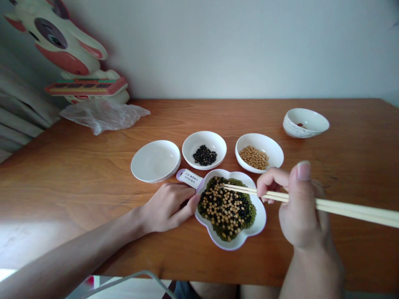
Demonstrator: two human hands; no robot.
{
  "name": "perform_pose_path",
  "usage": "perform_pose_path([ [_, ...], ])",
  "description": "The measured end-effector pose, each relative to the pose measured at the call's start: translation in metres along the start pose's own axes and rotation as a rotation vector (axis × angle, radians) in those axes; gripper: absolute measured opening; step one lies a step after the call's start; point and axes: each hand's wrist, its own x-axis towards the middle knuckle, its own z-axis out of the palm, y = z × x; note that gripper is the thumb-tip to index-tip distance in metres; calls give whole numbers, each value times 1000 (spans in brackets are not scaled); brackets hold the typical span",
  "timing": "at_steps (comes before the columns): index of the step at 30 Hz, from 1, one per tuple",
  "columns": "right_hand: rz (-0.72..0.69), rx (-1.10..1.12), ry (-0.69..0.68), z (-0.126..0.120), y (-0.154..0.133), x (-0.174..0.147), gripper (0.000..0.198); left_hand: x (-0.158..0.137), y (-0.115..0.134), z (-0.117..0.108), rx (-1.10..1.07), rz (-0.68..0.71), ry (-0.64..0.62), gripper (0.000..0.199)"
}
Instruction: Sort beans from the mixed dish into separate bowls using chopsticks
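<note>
The right hand (pixel 299 218) grasps pale chopsticks (pixel 349 209) over the flower-shaped dish (pixel 259 212), whose rim the left hand (pixel 170 206) touches, grip unclear.

**Broad wooden table** (pixel 352 174)

A flower-shaped dish (pixel 260 212) sits at lower centre, three white bowls (pixel 216 145) just above it. A fourth bowl (pixel 299 132) stands at upper right, a plastic bag (pixel 106 116) (crumpled, see-through) at upper left.

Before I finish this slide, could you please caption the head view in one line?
Left hand touches a flower-shaped dish of mixed beans; right hand holds chopsticks, their tips at the beans.
</note>
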Motion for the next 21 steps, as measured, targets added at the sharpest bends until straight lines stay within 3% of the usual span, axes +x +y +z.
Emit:
perform_pose_path([
  [15, -14, 161, -236, 29, -10, 4, 64, -2, -2, 0, -29, 13, -4, 36],
  [21, -43, 85, -188, 21, -6, 4, 62, -2, -3, 1, -24, 8, -17, 37],
])
